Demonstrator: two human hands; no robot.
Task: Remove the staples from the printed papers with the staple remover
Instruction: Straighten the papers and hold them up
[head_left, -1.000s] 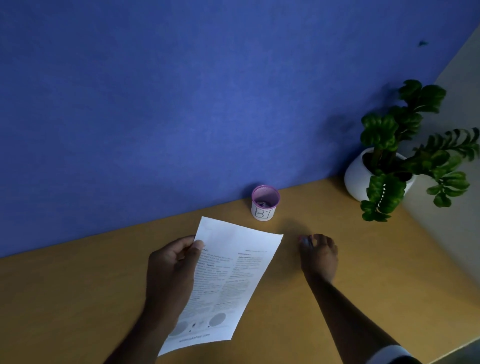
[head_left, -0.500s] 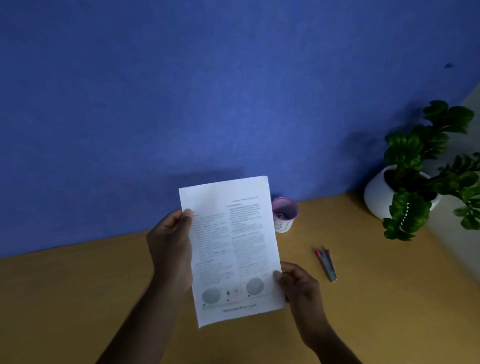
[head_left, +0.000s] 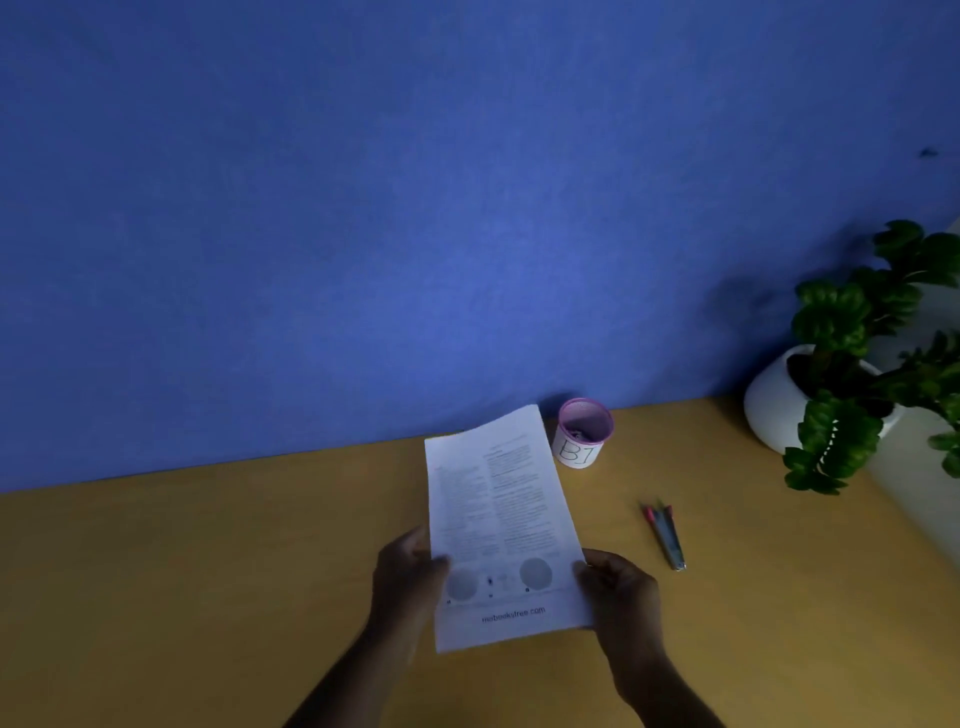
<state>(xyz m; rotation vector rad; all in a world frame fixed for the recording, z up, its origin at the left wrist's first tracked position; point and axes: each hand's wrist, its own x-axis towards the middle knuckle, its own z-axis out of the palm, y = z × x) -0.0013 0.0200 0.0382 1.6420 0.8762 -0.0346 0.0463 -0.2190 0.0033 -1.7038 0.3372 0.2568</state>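
The printed papers (head_left: 498, 525) are white sheets with two columns of small text and two grey circles near the bottom. I hold them above the wooden desk (head_left: 208, 597) by their lower corners. My left hand (head_left: 410, 582) grips the lower left edge and my right hand (head_left: 618, 592) grips the lower right edge. The staple remover (head_left: 667, 535), a slim metal tool with red tips, lies on the desk to the right of the papers, apart from both hands. No staple is visible at this size.
A small pink-rimmed cup (head_left: 582, 434) marked "BI" stands at the back of the desk against the blue partition (head_left: 415, 208). A leafy plant in a white pot (head_left: 779, 400) sits at the far right, next to a pale wall.
My right hand left the staple remover on the desk and took the papers' lower right edge. The papers were lifted upright, then tilted back and lowered toward the desk.
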